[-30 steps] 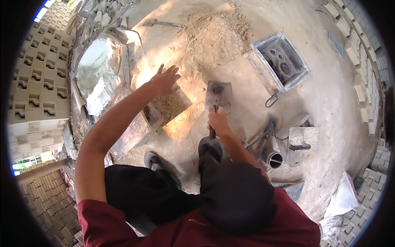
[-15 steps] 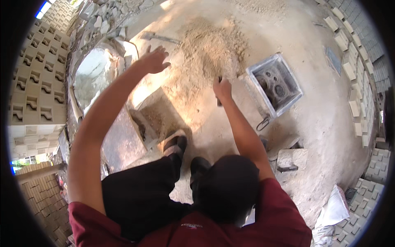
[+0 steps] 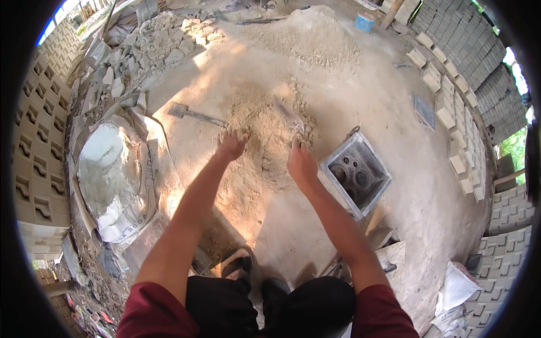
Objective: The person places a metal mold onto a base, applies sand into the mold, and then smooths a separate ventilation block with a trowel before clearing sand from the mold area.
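Note:
A trowel [image 3: 289, 116] is gripped in my right hand [image 3: 302, 162], its blade stretching away from me over the far right part of a heap of sandy mix [image 3: 256, 124]. My left hand [image 3: 231, 145] has its fingers spread at the near left side of that heap, with nothing in it; whether it touches the sand I cannot tell. Right of my right hand stands a square grey metal mould [image 3: 374, 204] with round shapes inside. A flat-bladed shovel [image 3: 194, 116] lies beyond my left hand, its handle end by the heap.
An opened sack of pale powder [image 3: 107, 174] lies at the left. Behind it are broken rubble pieces [image 3: 152, 48] and a wall of patterned blocks [image 3: 36, 135]. Pale blocks [image 3: 445, 107] stand in rows at the right. A blue-white bucket [image 3: 364, 22] sits far back.
My left hand has come down and toward the heap from its raised place at the left. The trowel in my right hand now reaches over the sand. My view has tilted farther ahead.

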